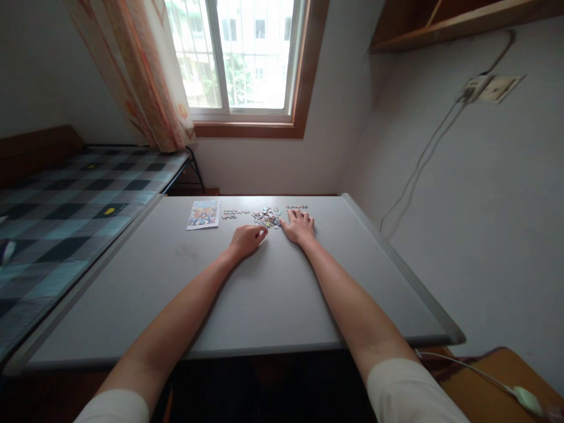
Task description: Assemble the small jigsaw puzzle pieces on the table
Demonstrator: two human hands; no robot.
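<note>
A loose pile of small jigsaw puzzle pieces (267,217) lies near the far side of the table. Just in front of it rests my left hand (247,239), its fingers curled and pinched together; what they hold, if anything, is too small to make out. My right hand (299,227) lies palm down with fingers spread at the pile's right edge. Beyond its fingertips sits a short row of pieces (297,207). Left of the pile are more pieces in rows (235,214), next to a printed picture sheet (203,215) with a colourful scene.
The grey table (132,294) has raised side edges. On the left stands a bed (110,194) with a checked cover. A window (238,59) and curtain (145,76) are behind the table. At the right, a cable (414,170) hangs from a wall socket (484,88).
</note>
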